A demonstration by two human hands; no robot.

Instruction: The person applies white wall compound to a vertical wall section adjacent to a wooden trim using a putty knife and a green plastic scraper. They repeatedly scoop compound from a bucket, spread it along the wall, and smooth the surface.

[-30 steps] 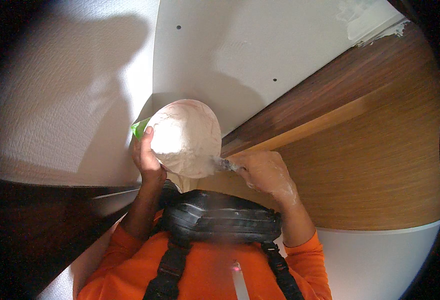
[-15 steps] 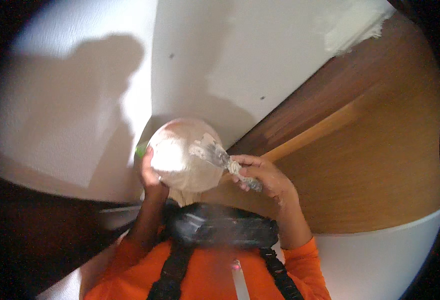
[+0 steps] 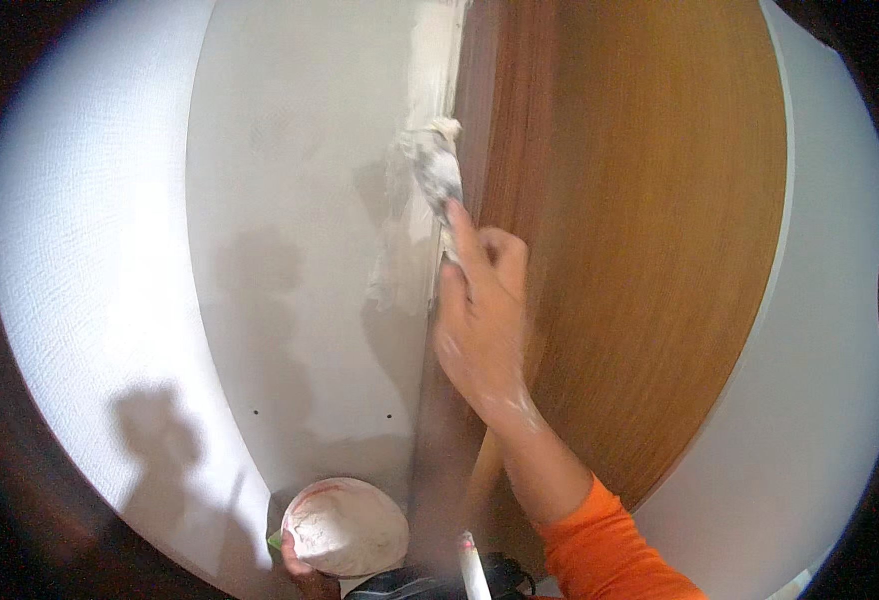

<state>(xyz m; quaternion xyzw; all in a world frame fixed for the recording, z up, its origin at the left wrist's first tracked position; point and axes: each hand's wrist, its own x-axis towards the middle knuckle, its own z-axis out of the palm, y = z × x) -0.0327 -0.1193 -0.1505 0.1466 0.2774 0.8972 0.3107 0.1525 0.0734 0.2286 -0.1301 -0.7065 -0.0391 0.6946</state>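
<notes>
My right hand point(image 3: 480, 320), dusted white and slightly blurred, grips a putty knife point(image 3: 432, 165) whose blade, loaded with off-white paste, is on the grey board point(image 3: 290, 150) beside the dark wood trim point(image 3: 500, 100). A strip of paler paste point(image 3: 430, 50) runs along that edge. Low in the view, my left hand point(image 3: 298, 555) holds a shallow round bowl point(image 3: 360, 530) with white filler inside, thumb at its rim. Something green point(image 3: 276, 542), too small to make out, shows behind the bowl's left side. Most of my left hand is hidden below.
A bright textured white wall point(image 3: 80, 250) curves along the left. An orange-brown wood panel point(image 3: 660, 220) fills the right, with a white surface point(image 3: 780, 420) beyond it. Two dark dots mark the board's lower part. A black bag point(image 3: 400, 585) sits at my front.
My view has tilted up to the board and trim. My right hand and knife have left the bowl and risen to the board's edge; the bowl now appears lower in view.
</notes>
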